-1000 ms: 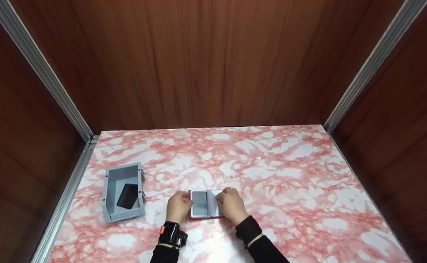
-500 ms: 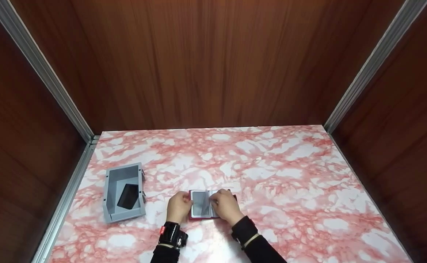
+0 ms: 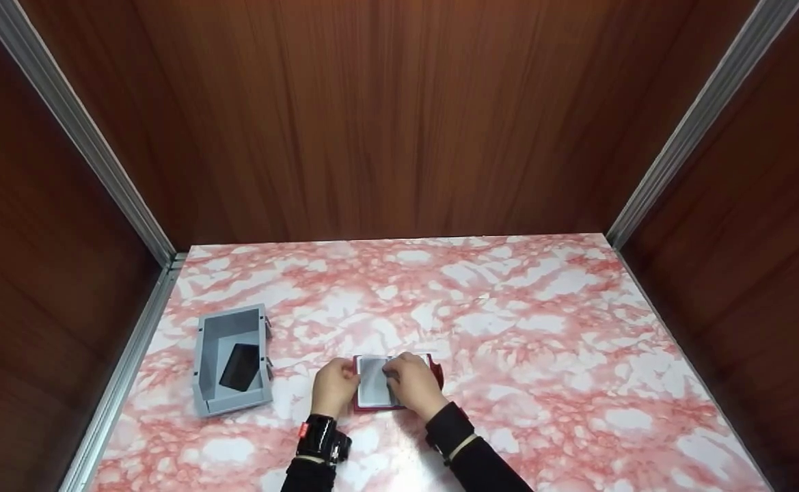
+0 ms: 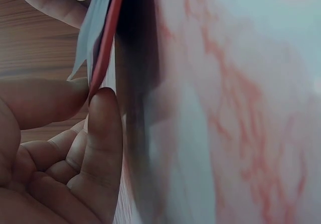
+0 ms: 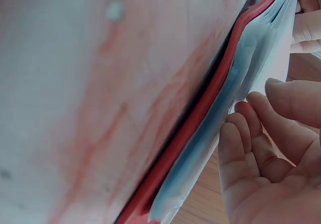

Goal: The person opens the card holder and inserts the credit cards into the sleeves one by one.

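Observation:
A red-covered card holder (image 3: pixel 373 393) with clear plastic sleeves lies spread on the table in the head view. My left hand (image 3: pixel 333 388) pinches its left edge between thumb and fingertip; in the left wrist view the red cover (image 4: pixel 105 48) and a few loose leaves rise from that pinch. Over the middle of the holder is my right hand (image 3: pixel 416 384), hiding part of the right half. Seen from the right wrist, its loosely bent fingers (image 5: pixel 233 143) sit against the sleeves (image 5: pixel 256 58), thumb apart and nothing gripped. A dark red flap (image 3: pixel 436 372) shows beyond this hand.
To the left stands a grey plastic bin (image 3: pixel 196 355) with a flat black rectangular object (image 3: pixel 240 367) inside. Brown wood-look panels (image 3: pixel 399 123) enclose the pink-and-white marbled table (image 3: pixel 508 328) at the back and both sides.
My right hand has moved left across the holder, turning a clear leaf over so it lies on the left half. The left hand keeps its hold, and the bin has not moved.

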Demonstrator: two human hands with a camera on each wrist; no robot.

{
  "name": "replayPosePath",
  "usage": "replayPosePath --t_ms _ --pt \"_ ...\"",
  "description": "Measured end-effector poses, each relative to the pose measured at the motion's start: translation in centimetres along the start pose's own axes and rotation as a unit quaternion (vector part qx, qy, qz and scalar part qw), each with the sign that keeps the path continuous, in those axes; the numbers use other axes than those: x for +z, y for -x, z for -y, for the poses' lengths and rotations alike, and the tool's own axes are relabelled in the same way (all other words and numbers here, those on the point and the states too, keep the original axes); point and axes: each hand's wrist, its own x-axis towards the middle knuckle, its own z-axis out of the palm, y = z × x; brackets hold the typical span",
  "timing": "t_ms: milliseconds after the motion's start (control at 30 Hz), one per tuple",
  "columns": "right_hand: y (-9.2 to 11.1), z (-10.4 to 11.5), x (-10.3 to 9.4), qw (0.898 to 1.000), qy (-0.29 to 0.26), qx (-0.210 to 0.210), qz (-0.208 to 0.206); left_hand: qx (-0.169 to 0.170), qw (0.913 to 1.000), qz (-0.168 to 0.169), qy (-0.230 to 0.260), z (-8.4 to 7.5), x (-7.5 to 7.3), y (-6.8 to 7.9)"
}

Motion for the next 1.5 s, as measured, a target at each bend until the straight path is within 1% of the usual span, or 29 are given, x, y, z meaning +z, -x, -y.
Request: replayPosePath --t_ms 100,200,433,500,600,700,867,1067,1200,1367,1500 --pt "0.0 0.0 0.0 1.000 0.002 -0.004 0.003 0.001 1.0000 0.001 -0.001 0.0 -0.1 0.0" --pt "0.0 0.0 -0.1 1.000 0.004 -0.008 0.005 0.011 0.9999 -0.002 -0.003 -0.1 -0.2 0.1" --pt "-0.1 0.1 -0.1 1.000 0.006 -0.001 0.014 0.029 0.9980 -0.046 -0.032 -0.4 -0.4 0.1" --pt "-0.1 0.1 -0.1 1.000 0.009 -0.001 0.010 0.032 0.9975 -0.052 -0.036 -0.5 -0.4 0.1" --pt "0.0 0.1 0.0 1.000 0.013 -0.007 0.004 0.033 0.9972 -0.051 -0.045 -0.6 -0.3 0.2" --pt "0.1 0.1 0.0 1.000 0.010 -0.008 0.006 0.029 0.9971 -0.045 -0.054 -0.6 -0.1 0.2" --pt "0.1 0.1 0.1 1.000 0.005 0.004 0.015 0.027 0.9974 -0.035 -0.056 -0.5 0.2 0.3" --pt "0.2 0.1 0.1 1.000 0.008 0.005 0.018 0.054 0.9957 -0.037 -0.066 -0.3 0.4 0.4" --pt "0.4 0.1 0.1 1.000 0.010 0.004 0.022 0.064 0.9949 -0.036 -0.069 -0.4 0.6 0.5" --pt "0.6 0.0 -0.2 1.000 0.003 0.001 0.021 0.067 0.9940 -0.037 -0.078 -0.5 0.6 0.6" --pt "1.0 0.0 -0.6 1.000 -0.005 0.005 0.009 0.059 0.9946 -0.033 -0.079 -0.5 0.7 0.6"
